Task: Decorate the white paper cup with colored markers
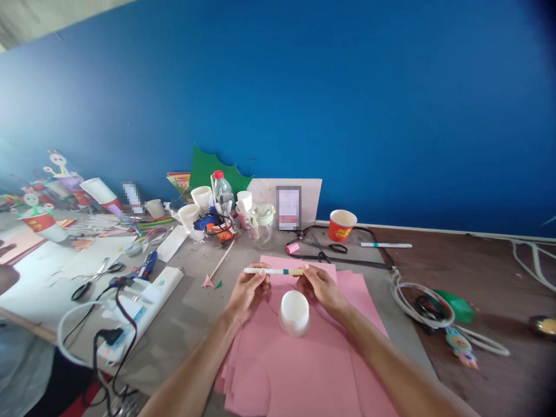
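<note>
A white marker pen (273, 271) with a teal band is held level between both hands, above the far part of the pink paper. My left hand (247, 291) is closed on its white barrel, thumb on top. At the other end, my right hand (321, 288) pinches the yellowish part beyond the band. Just below the pen and between my forearms, a white paper cup (294, 318) stands on the stacked pink paper (310, 370). Whether the pen's cap is on, I cannot tell.
To the left lie a power strip (141, 313) with cables, scissors (93, 280) and a blue glue gun (145, 266). Behind are a glass jar (263, 226), a bottle (222, 191) and a red paper cup (341, 226). Another marker (386, 245) and coiled cable (421, 307) lie right.
</note>
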`<control>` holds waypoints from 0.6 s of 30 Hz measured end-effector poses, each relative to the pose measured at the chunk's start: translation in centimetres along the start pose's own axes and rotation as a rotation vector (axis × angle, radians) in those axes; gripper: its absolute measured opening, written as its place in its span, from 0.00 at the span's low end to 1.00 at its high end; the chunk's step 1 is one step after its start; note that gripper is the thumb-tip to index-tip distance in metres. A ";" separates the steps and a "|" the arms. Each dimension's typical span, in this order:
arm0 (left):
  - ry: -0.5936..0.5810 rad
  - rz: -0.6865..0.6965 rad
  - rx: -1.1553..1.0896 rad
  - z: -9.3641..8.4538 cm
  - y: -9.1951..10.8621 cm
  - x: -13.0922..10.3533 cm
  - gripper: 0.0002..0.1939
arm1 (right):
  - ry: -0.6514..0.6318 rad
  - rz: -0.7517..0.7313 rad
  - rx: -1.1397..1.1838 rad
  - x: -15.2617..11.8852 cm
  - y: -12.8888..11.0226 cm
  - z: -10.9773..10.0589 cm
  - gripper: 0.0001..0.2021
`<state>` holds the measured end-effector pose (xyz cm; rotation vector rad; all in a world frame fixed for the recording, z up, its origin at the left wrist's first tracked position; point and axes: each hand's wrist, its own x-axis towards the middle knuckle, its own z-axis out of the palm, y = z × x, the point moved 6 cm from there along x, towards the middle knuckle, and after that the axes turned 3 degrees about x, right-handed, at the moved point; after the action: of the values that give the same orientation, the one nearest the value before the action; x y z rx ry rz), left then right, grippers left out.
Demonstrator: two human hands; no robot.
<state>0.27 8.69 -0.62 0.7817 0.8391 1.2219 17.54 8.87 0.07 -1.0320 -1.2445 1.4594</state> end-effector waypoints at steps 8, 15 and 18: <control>0.036 0.073 0.051 0.0 0.1 0.0 0.18 | 0.030 -0.098 -0.072 0.5 -0.2 -0.1 0.19; 0.105 0.113 -0.025 -0.2 -0.1 0.1 0.19 | 0.062 -0.254 -0.161 0.2 -1.0 -0.1 0.12; 0.243 0.131 -0.150 -1.8 0.9 0.3 0.20 | 0.108 -0.413 -0.278 -0.3 -1.6 -1.0 0.08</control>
<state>-1.65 9.25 -0.75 0.5807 0.8907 1.5002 18.73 8.91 1.55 -0.9473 -1.5047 0.9225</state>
